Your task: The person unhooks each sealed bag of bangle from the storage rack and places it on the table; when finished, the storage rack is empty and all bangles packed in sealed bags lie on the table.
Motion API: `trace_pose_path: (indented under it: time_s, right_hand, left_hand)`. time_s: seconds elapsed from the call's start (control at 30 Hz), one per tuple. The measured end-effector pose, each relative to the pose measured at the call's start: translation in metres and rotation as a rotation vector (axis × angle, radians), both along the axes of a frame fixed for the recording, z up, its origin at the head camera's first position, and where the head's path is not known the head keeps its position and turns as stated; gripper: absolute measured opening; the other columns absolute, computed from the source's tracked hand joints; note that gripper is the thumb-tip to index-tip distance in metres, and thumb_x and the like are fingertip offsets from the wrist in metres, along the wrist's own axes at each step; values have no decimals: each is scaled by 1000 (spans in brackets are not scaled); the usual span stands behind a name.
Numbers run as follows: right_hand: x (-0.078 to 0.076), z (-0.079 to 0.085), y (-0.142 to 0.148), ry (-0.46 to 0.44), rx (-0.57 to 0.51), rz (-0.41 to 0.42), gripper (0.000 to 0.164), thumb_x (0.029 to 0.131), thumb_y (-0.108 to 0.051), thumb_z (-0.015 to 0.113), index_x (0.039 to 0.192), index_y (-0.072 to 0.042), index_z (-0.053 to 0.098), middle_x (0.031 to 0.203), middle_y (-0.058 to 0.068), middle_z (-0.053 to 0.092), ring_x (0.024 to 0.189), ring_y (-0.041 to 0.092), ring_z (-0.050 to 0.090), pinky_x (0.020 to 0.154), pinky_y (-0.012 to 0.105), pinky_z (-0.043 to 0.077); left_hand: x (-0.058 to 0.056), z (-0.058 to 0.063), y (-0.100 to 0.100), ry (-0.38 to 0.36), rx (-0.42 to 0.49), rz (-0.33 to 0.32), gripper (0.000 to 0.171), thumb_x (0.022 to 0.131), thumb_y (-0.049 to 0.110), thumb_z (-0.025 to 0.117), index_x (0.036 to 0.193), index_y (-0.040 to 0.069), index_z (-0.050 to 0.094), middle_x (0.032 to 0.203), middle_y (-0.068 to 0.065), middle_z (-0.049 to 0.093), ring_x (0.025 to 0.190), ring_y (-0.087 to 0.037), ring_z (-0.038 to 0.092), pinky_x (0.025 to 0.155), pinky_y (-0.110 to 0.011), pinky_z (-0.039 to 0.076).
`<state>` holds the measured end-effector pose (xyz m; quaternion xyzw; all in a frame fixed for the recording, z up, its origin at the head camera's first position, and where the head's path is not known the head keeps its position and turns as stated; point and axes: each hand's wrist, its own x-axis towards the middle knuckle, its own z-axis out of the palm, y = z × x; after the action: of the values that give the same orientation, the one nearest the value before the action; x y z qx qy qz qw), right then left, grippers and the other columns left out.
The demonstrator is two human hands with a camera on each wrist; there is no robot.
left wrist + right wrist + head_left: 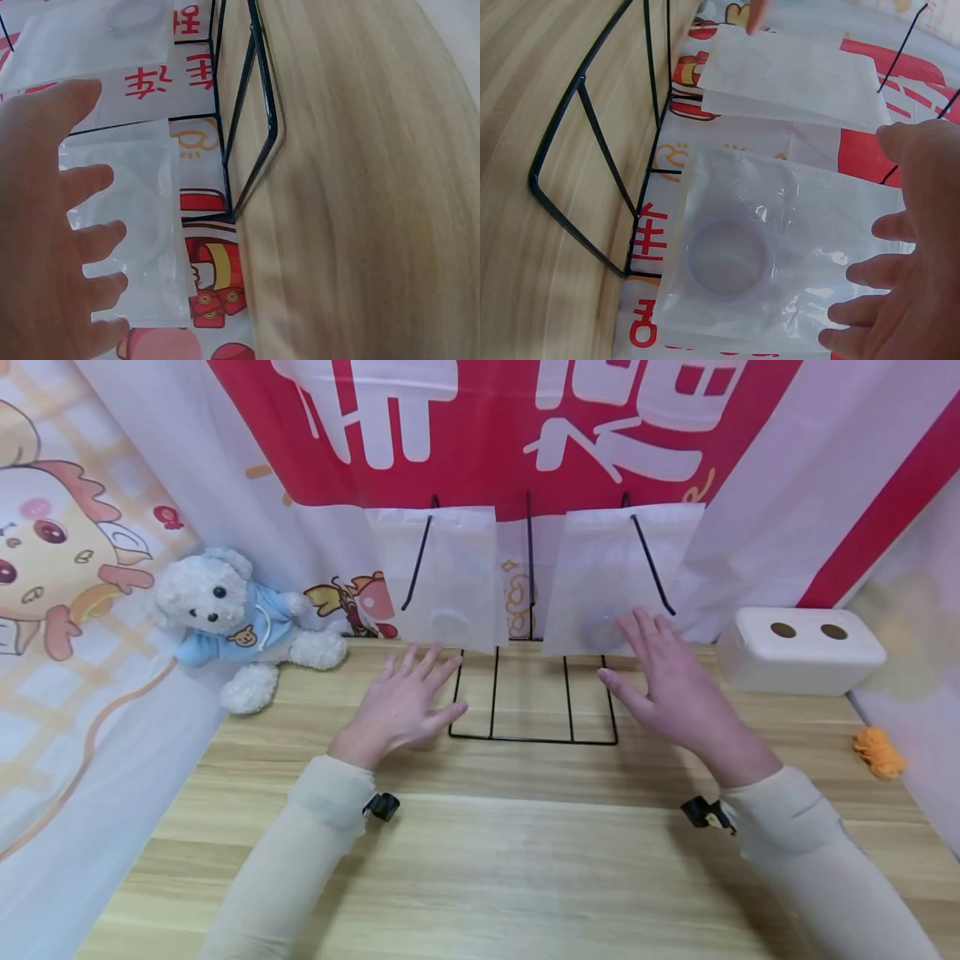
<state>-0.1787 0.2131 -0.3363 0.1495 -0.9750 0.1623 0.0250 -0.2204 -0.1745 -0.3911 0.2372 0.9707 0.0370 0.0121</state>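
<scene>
Two translucent white plastic bags hang from the prongs of a black wire rack (534,741). Inside the right bag (600,556), a pale purple ring (769,259) shows through the plastic. The left bag (438,552) has a faint round shape low inside it. My left hand (405,697) is spread in front of and below the left bag, holding nothing. Fingers straight, my right hand (671,689) is at the lower right edge of the right bag; whether it touches the plastic I cannot tell.
On the left, a white plush bear (240,618) in a blue hoodie leans against the printed cloth. A white box (802,652) with two round holes stands at right, and an orange bundle (879,753) lies nearer. The wooden tabletop (510,877) extends toward me.
</scene>
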Motion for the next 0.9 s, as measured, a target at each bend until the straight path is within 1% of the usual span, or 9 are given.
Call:
trace_pose_path:
  time_s: [0.17,0.23,0.3,0.4,0.5,0.57,0.67,0.77,0.9]
  right_hand:
    - [0,2,4,22,-110,-22,87,108,-61,53,175,-20,18,183,11,13,166,42,25,128,71,26]
    - [0,2,8,62,-170,-16,81,109,-53,56,174,-18,24,180,16,26,140,41,61,124,70,37]
    - [-1,0,11,118,-220,-7,75,110,-47,57,172,-16,29,170,25,42,95,34,76,115,70,46]
    - [-3,-2,17,185,-290,-13,67,110,-40,60,169,-16,38,137,33,67,47,16,52,86,59,61]
    - [-5,-4,23,226,-350,-30,62,110,-37,62,166,-17,45,138,28,70,38,11,38,57,37,55]
    - [-7,-5,27,241,-382,-44,57,110,-35,62,163,-17,50,138,22,73,41,18,48,46,24,43]
    - [-8,-4,29,240,-440,-72,51,110,-35,62,157,-16,58,150,14,67,82,29,77,58,8,43]
    - [-9,-1,29,236,-499,-101,45,111,-35,61,150,-12,65,143,14,72,130,39,70,76,-1,43]
    - [-10,4,31,224,-542,-139,44,111,-39,59,143,-10,69,135,13,77,126,35,72,80,0,44]
  left_hand:
    - [-3,-6,-3,-32,7,-10,83,106,75,35,174,31,18,183,-10,15,168,-45,11,136,-62,5]
    - [-5,-9,-3,-47,13,-14,84,106,75,35,175,30,18,183,-10,15,169,-44,10,136,-63,4]
    - [-6,-13,-4,-58,17,-20,84,106,75,36,175,30,18,182,-10,15,169,-44,10,136,-64,4]
    - [-8,-18,-5,-77,5,-24,85,106,76,36,175,29,18,182,-10,14,169,-43,9,136,-66,4]
    - [-11,-22,-6,-100,-2,-21,86,106,76,37,175,28,19,183,-9,13,169,-43,8,136,-65,3]
    - [-13,-24,-6,-117,0,-18,85,106,75,37,175,28,20,183,-8,12,169,-43,9,136,-65,3]
    - [-16,-29,-7,-148,12,-19,84,106,72,41,174,26,22,183,-9,13,169,-44,9,135,-66,1]
    - [-20,-34,-9,-179,6,-25,85,107,70,42,175,25,20,183,-11,13,168,-47,9,134,-70,3]
    - [-24,-38,-9,-228,5,-34,84,108,68,43,175,25,18,183,-13,13,167,-50,8,132,-74,5]
